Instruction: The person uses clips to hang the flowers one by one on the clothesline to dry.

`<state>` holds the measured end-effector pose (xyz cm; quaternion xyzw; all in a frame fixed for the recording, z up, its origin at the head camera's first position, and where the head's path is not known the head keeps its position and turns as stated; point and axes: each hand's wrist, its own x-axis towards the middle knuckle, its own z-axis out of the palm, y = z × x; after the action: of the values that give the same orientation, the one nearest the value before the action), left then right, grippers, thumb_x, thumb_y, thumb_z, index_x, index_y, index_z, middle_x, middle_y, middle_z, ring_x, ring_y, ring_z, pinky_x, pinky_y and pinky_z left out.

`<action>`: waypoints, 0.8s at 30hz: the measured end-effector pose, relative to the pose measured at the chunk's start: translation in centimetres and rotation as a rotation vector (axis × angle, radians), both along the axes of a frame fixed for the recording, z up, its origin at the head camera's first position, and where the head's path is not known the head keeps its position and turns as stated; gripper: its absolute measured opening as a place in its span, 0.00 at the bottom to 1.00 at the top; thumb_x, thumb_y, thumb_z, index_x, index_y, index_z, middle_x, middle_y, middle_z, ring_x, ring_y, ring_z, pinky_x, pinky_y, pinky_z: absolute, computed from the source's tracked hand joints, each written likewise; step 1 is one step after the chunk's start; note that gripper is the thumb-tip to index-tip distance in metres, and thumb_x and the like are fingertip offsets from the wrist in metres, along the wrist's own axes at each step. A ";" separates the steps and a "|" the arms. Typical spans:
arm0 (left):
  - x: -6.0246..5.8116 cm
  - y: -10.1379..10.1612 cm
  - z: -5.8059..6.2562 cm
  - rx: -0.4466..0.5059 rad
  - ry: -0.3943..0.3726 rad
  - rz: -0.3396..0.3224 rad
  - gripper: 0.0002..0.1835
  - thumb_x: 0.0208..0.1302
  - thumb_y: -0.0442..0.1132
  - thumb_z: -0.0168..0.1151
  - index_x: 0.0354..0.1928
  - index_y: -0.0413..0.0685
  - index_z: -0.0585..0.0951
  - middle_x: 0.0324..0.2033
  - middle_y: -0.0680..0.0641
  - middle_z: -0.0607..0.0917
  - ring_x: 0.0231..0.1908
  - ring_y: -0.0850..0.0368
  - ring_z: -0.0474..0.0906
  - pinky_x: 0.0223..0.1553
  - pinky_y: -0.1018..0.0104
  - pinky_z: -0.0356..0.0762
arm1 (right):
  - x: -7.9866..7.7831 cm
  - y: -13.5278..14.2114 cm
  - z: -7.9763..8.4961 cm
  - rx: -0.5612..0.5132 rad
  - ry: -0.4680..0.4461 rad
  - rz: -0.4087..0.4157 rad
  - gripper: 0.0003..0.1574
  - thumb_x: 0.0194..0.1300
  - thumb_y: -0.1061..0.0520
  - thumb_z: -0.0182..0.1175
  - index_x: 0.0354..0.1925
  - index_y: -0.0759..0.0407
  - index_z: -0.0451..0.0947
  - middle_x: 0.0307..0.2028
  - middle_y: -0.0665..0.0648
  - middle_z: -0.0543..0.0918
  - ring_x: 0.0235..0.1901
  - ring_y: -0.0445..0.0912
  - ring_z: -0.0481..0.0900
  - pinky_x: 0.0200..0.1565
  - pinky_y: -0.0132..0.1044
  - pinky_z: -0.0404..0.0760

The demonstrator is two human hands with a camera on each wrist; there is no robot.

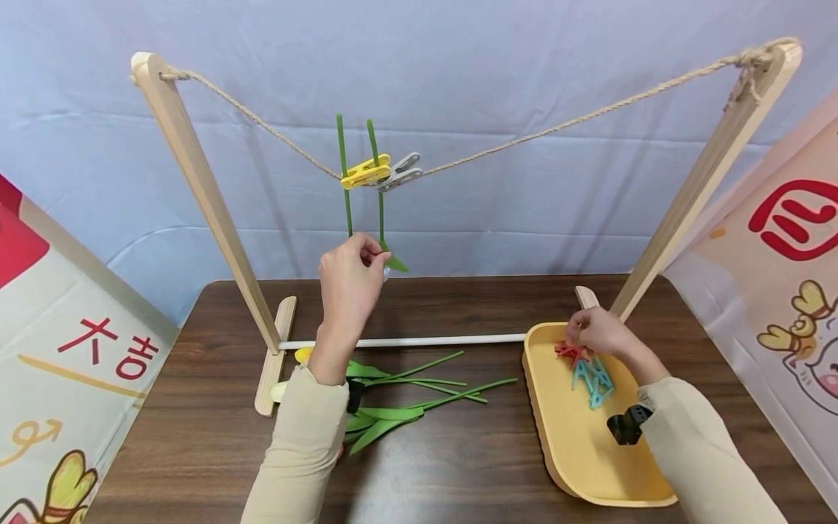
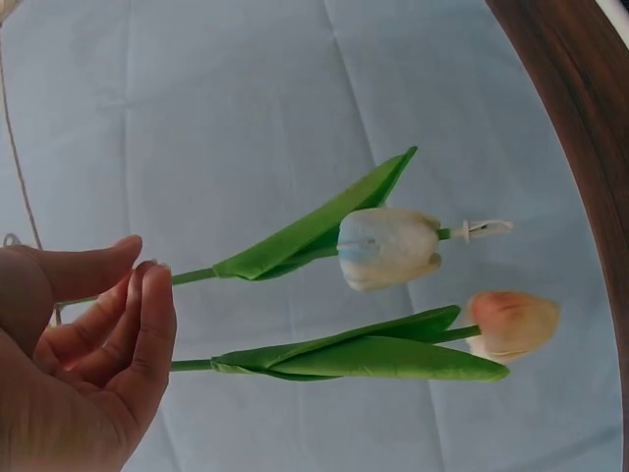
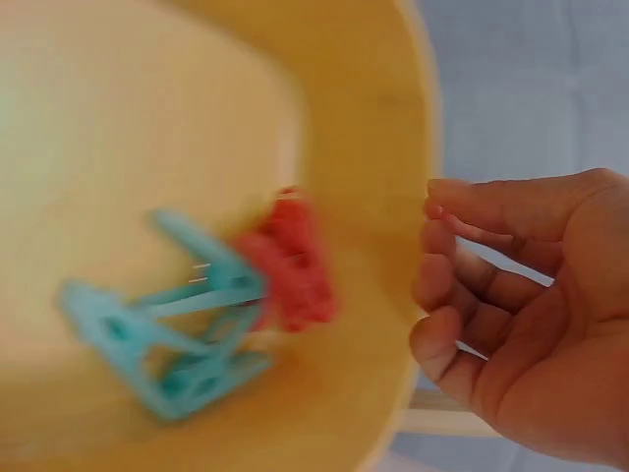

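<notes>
Two tulip stems hang from the rope, flower heads down. A yellow clothespin [image 1: 365, 172] sits at the left stem and a grey clothespin [image 1: 401, 173] at the right one. My left hand [image 1: 353, 273] is at the stems, with bent fingers and a small gap between thumb and index finger. In the left wrist view, a whitish tulip [image 2: 389, 248] and a peach tulip [image 2: 514, 324] hang beyond its fingertips. Loosely bent and holding nothing visible, my right hand [image 1: 599, 331] is over the yellow tray's far rim [image 3: 418, 197]. Red clothespins [image 3: 290, 265] and turquoise clothespins [image 3: 187, 354] lie near it.
Wooden posts [image 1: 203, 189] hold up the sagging rope [image 1: 576, 118], and a white bar [image 1: 445, 340] joins their feet. More tulips [image 1: 393, 415] lie on the brown table [image 1: 458, 466], under and beside my left forearm. A pale blue cloth [image 1: 497, 58] hangs behind.
</notes>
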<state>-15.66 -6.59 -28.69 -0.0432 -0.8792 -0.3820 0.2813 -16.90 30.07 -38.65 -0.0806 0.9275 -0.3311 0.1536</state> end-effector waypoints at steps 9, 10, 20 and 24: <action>0.5 0.3 -1.4 -0.023 -0.028 -0.034 0.07 0.54 0.34 0.66 0.23 0.41 0.79 0.16 0.47 0.78 0.18 0.52 0.73 0.26 0.59 0.70 | 0.9 0.1 -3.9 0.094 0.163 0.072 0.05 0.47 0.71 0.64 0.28 0.71 0.80 0.26 0.62 0.82 0.22 0.45 0.76 0.25 0.35 0.74; 0.6 0.3 -1.6 -0.028 -0.035 -0.039 0.07 0.54 0.34 0.66 0.23 0.41 0.79 0.16 0.47 0.78 0.17 0.52 0.72 0.26 0.59 0.70 | 1.0 0.1 -4.2 0.098 0.173 0.069 0.05 0.47 0.71 0.63 0.28 0.71 0.80 0.26 0.62 0.82 0.22 0.45 0.77 0.25 0.36 0.74; 0.9 0.7 -3.0 -0.047 -0.103 -0.049 0.09 0.56 0.38 0.65 0.22 0.43 0.78 0.14 0.50 0.75 0.14 0.55 0.69 0.23 0.60 0.68 | 1.1 -0.3 -4.3 0.147 0.212 0.030 0.04 0.53 0.70 0.57 0.26 0.68 0.79 0.21 0.55 0.80 0.18 0.43 0.74 0.23 0.36 0.72; 1.0 0.8 -3.4 -0.047 -0.129 -0.060 0.09 0.56 0.37 0.65 0.22 0.43 0.78 0.14 0.50 0.75 0.14 0.56 0.68 0.24 0.60 0.68 | 0.9 -0.1 -3.2 0.163 0.259 0.001 0.06 0.53 0.68 0.59 0.22 0.64 0.77 0.18 0.52 0.76 0.17 0.42 0.70 0.22 0.37 0.69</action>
<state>-14.68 -5.82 -32.09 -0.0514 -0.9026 -0.3714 0.2116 -16.00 29.99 -41.86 -0.1105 0.9633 -0.2416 0.0388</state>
